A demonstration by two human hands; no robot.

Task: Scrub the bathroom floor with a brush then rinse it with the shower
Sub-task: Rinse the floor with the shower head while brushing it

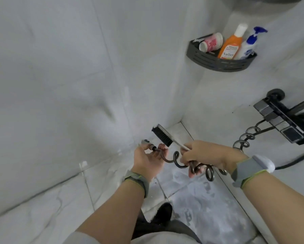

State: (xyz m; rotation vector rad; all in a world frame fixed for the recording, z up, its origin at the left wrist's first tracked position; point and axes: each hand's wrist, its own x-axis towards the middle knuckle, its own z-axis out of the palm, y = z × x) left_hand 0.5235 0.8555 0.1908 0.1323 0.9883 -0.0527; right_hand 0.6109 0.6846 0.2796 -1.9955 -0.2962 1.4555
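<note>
The long brush with black bristles and a pale handle (167, 137) is up in the air above the far corner of the white tiled floor (205, 205), with its bristle end pointing up and away to the left. The right hand (203, 155) grips the handle, with its fingers curled tight around it. The same hand also holds a few loops of the dark curly metal shower hose (194, 167) under the handle. The hose runs left to the left hand (148, 160), which pinches the hose's end near a small grey spray head (145, 142); its fingers are bent around the hose. The two hands are near each other, just above the floor corner. The floor under the right hand is covered with white foamy suds. Each wrist wears a grey band, and the right band (253, 169) has a white block on it. The hose curls up to a black shower tap with square buttons (281, 120) on the right wall. Higher in the wall corner is a black corner shelf (216, 63) holding an orange bottle (231, 45), a white and blue pump bottle (251, 44) and a white and pink tub lying on its side (211, 42).
</note>
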